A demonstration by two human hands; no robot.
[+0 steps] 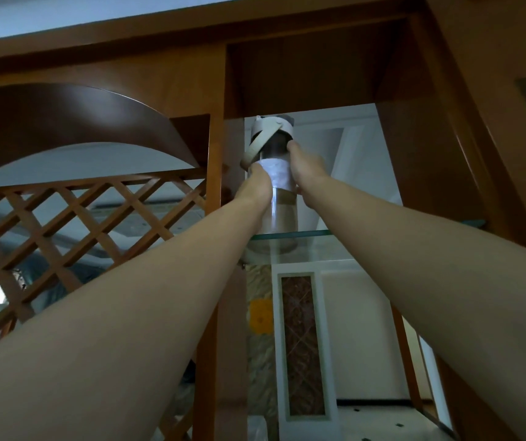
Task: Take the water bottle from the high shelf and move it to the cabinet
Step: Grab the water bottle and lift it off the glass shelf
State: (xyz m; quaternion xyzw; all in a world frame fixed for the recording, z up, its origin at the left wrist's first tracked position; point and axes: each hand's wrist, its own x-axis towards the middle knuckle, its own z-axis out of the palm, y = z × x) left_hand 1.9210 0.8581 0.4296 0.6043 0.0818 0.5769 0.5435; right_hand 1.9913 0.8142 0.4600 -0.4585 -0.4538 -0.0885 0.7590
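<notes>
The left hand [257, 179] and right hand [306, 168] clasp the upright water bottle [276, 176] between them, near the glass shelf's [366, 233] front-left corner.

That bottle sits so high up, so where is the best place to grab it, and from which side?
Grip the bottle around its straight middle, from below and both sides, as the left hand and right hand do. It stands upright on the glass shelf, so the round body gives a firmer hold than the loose strap or the lid.
</notes>
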